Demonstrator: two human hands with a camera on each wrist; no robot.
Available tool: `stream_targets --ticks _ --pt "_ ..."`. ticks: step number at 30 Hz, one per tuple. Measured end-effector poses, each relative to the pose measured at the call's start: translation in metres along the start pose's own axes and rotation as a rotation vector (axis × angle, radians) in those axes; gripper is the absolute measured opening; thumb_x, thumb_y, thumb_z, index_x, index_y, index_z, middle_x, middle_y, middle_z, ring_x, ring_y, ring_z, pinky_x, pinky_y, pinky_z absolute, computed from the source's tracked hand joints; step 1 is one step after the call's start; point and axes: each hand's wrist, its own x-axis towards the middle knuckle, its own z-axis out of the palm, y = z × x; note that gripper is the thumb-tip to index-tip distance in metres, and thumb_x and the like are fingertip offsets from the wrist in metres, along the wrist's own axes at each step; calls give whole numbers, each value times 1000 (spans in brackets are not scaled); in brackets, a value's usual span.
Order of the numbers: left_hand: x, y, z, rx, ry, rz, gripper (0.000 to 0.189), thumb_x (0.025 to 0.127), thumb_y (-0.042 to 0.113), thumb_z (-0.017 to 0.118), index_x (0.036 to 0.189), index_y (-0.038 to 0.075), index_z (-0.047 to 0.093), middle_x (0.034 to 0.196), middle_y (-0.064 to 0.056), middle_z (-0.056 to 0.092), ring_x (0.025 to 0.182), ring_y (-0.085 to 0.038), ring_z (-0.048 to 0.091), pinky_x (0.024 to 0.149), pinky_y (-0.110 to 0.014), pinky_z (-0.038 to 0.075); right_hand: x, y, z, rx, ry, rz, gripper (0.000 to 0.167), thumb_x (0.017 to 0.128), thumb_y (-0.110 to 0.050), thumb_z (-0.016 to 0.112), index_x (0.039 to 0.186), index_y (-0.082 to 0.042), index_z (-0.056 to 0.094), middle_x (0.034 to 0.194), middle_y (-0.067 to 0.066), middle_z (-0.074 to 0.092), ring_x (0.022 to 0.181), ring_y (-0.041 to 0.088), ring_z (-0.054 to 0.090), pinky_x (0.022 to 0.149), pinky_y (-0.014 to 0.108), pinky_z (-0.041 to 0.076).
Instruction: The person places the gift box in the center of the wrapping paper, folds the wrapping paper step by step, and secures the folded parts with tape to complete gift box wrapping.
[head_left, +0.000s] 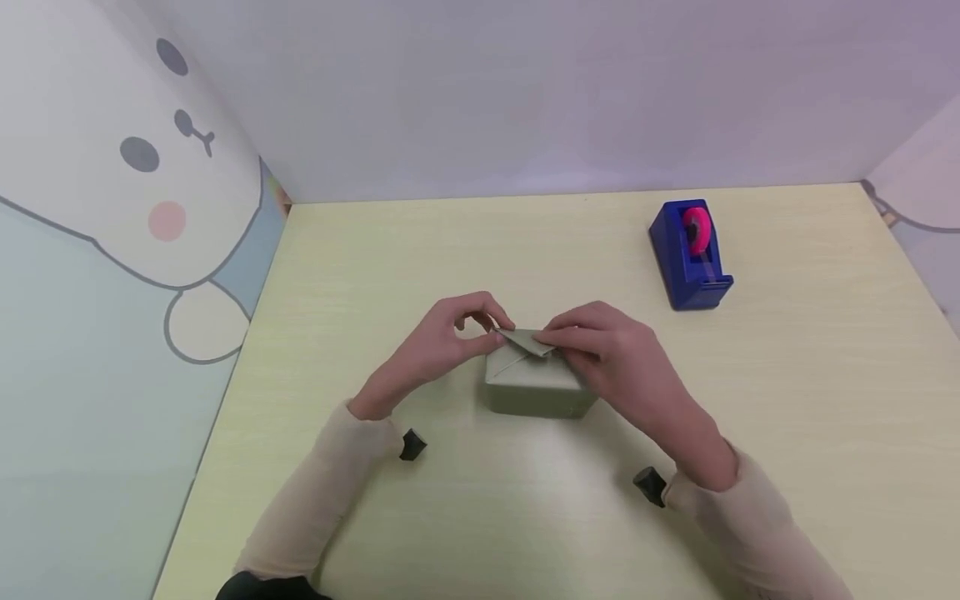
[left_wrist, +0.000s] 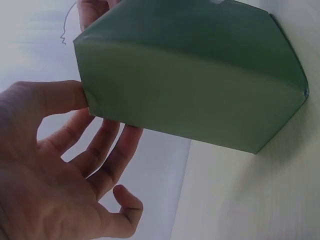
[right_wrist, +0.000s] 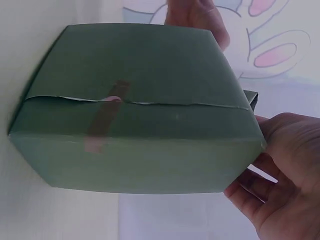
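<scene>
A small box wrapped in green paper stands on the table between the two hands. On its top, a folded triangular flap of the paper is raised. The left hand pinches the flap's left corner between thumb and index finger, its other fingers loosely bent. From the other side, the right hand grips the flap's right end with thumb and fingertips, covering part of the box. In the right wrist view, a strip of tape crosses a paper seam on one side of the box.
A blue tape dispenser with a pink core stands at the back right of the pale wooden table. Behind the table rises a plain wall. Small black wrist pieces stick out by the sleeves. A cartoon wall print lies left.
</scene>
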Motion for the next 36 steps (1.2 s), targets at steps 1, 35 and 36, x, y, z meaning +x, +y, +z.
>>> stream_targets --ticks 1,35,36 --pt "-1 0 1 0 8 -2 11 96 17 74 104 25 73 105 7 71 98 -15 67 88 -54 35 -2 -2 0 -21 3 -19 32 79 9 83 105 -10 84 102 3 79 99 22 73 83 39 63" --pt "-34 4 12 720 62 629 60 86 35 86 139 16 68 139 3 68 127 -16 63 99 -39 49 -20 -9 2 -108 25 -153 43 77 12 82 115 -7 80 111 6 80 100 23 72 87 41 61" --pt "-35 5 13 747 69 626 59 87 36 86 139 17 68 139 3 68 126 -15 64 99 -39 49 -21 -8 1 -100 14 -157 43 78 12 81 116 -7 80 112 6 80 101 23 72 87 41 61"
